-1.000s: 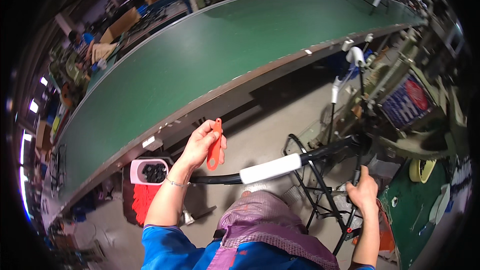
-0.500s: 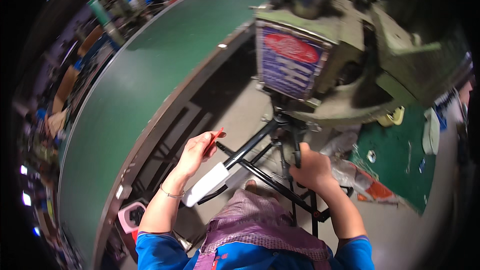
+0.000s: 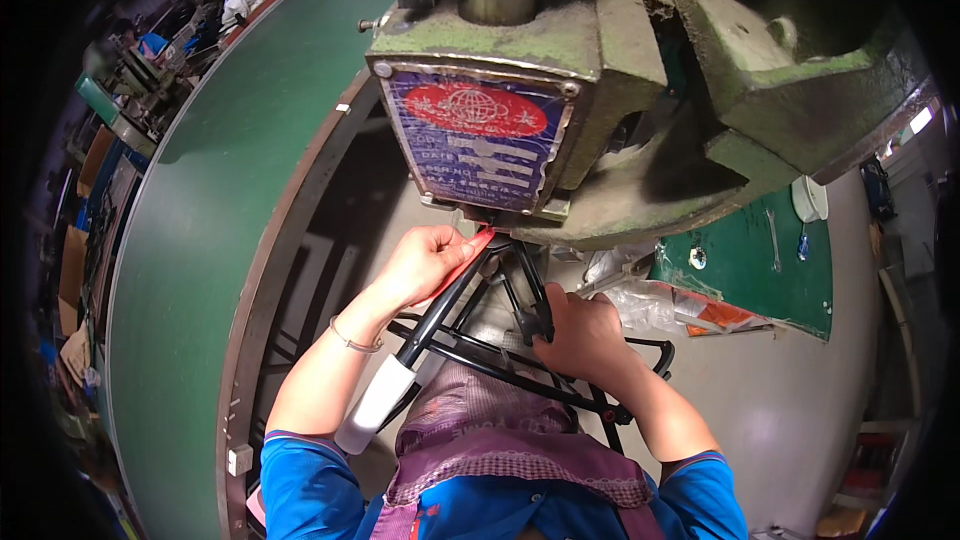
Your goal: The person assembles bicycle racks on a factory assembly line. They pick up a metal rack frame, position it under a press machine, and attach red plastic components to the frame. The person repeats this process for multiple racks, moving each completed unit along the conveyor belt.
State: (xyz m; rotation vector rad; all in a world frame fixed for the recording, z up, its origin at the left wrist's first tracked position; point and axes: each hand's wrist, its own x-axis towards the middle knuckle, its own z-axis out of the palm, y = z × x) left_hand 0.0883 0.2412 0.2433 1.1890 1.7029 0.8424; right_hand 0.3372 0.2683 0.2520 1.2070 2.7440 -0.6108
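black metal rack frame [image 3: 500,350] sits under the green press machine [image 3: 600,70], over the person's lap. left hand [image 3: 425,262] pinches a red tool [image 3: 468,248] at its top; right hand [image 3: 583,332] grips its struts, fingers curled tight. green conveyor belt [image 3: 210,210] runs left.

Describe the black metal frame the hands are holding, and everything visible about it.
The black metal frame is a rack-like piece of thin welded tubes and rods, glossy black, with a curved loop at its right end. One longer tube runs down-left and ends in a white sleeve. It is held tilted over the person's lap, its top end pushed up under the green press machine. The left hand holds it near the top along with a small red piece; the right hand grips its middle bars.
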